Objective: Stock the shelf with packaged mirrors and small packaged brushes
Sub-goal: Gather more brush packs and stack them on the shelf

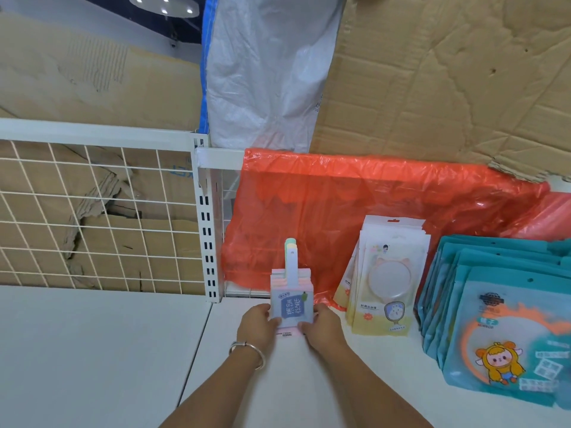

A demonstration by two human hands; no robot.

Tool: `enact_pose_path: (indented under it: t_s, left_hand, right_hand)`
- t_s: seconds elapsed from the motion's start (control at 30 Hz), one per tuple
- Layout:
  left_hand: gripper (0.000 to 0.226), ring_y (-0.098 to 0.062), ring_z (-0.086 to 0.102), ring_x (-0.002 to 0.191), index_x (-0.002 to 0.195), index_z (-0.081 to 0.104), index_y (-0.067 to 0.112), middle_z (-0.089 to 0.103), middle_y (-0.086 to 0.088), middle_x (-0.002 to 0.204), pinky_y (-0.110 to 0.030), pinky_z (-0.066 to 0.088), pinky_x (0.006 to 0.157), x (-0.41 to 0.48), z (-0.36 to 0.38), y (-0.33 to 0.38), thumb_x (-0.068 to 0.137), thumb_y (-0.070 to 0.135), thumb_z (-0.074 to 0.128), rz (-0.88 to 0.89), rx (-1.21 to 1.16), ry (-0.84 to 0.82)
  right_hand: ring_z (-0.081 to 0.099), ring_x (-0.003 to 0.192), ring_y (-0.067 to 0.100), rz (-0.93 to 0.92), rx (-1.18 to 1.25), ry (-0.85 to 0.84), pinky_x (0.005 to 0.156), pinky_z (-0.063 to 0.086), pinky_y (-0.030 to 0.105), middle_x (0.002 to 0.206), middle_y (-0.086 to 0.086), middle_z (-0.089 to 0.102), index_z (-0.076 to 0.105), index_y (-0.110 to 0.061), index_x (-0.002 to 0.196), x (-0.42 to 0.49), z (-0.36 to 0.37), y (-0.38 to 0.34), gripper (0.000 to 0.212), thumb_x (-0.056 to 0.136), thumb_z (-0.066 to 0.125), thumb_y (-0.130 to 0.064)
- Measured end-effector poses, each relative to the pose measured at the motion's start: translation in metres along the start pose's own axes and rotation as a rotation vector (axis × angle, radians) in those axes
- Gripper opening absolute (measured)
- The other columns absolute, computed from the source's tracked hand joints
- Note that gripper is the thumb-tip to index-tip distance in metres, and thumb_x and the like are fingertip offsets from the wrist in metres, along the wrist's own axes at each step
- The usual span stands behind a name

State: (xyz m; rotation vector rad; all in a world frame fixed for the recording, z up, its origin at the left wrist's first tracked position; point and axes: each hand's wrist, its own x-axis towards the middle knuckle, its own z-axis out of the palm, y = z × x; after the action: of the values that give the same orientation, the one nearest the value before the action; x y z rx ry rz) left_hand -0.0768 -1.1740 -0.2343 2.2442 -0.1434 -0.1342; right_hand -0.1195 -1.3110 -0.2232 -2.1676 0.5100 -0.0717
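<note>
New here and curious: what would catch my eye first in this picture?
A bright red plastic sheet backs the shelf. Before it, the left hand and right hand hold an upright stack of brush packs; pale mirror packs and teal mirror packs sit to its right.

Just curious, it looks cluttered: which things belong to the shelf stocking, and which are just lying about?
Job: brush packs, held by left hand and right hand; cat-ear mirror packs; teal mirror packs; shelf.
Lying about: red plastic bag; cardboard; white sack.

Brush packs [292,304] stand left of mirror packs [389,279] on shelf [92,350].
</note>
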Motion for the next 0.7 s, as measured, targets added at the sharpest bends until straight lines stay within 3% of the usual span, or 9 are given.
enact_pose_path:
  t_s: [0.1, 0.17, 0.27, 0.57, 0.7]
  left_hand:
    - [0.012, -0.021, 0.056, 0.077, 0.089, 0.069, 0.010, 0.069, -0.007, 0.084, -0.029, 0.044, 0.068, 0.008, -0.002, -0.004, 0.085, 0.014, 0.059, 0.045, 0.086, 0.074]
    - [0.015, -0.022, 0.060, 0.085, 0.095, 0.070, 0.012, 0.070, -0.005, 0.094, -0.026, 0.040, 0.067, 0.013, -0.003, -0.004, 0.086, 0.014, 0.058, 0.069, 0.108, 0.108]
    - [0.021, -0.021, 0.062, 0.096, 0.107, 0.069, 0.016, 0.070, -0.001, 0.103, -0.024, 0.040, 0.070, 0.018, -0.003, -0.006, 0.089, 0.016, 0.058, 0.082, 0.083, 0.152]
    - [0.013, -0.019, 0.063, 0.084, 0.098, 0.068, 0.018, 0.071, 0.001, 0.091, -0.024, 0.037, 0.063, 0.032, 0.001, -0.010, 0.087, 0.016, 0.060, 0.075, -0.033, 0.173]
    - [0.007, -0.018, 0.060, 0.076, 0.090, 0.063, 0.021, 0.067, 0.003, 0.080, -0.022, 0.041, 0.059, 0.030, 0.003, -0.014, 0.086, 0.015, 0.061, 0.056, -0.135, 0.144]
  right_hand:
    - [0.062, 0.106, 0.023, 0.014, 0.006, 0.034, 0.084, 0.046, 0.026, 0.114, 0.005, 0.065, 0.057, -0.013, 0.111, 0.004, 0.005, -0.002, 0.026, 0.086, 0.063, -0.011]
    - [0.061, 0.095, 0.020, -0.009, -0.010, 0.044, 0.074, 0.043, 0.021, 0.093, -0.004, 0.061, 0.052, -0.021, 0.095, 0.008, 0.004, -0.003, 0.017, 0.088, 0.061, -0.010]
    - [0.051, 0.075, 0.010, -0.051, -0.012, 0.076, 0.055, 0.033, 0.009, 0.073, -0.017, 0.045, 0.038, -0.031, 0.076, 0.015, 0.005, -0.005, 0.033, 0.088, 0.060, -0.010]
    - [0.055, 0.076, 0.013, 0.017, 0.015, 0.104, 0.056, 0.036, 0.013, 0.072, -0.011, 0.049, 0.039, -0.026, 0.074, 0.034, 0.009, -0.006, 0.031, 0.086, 0.063, -0.009]
    - [0.048, 0.066, 0.001, 0.022, -0.005, 0.079, 0.054, 0.033, 0.012, 0.071, -0.013, 0.046, 0.042, -0.022, 0.079, 0.035, 0.006, -0.002, 0.026, 0.086, 0.066, -0.014]
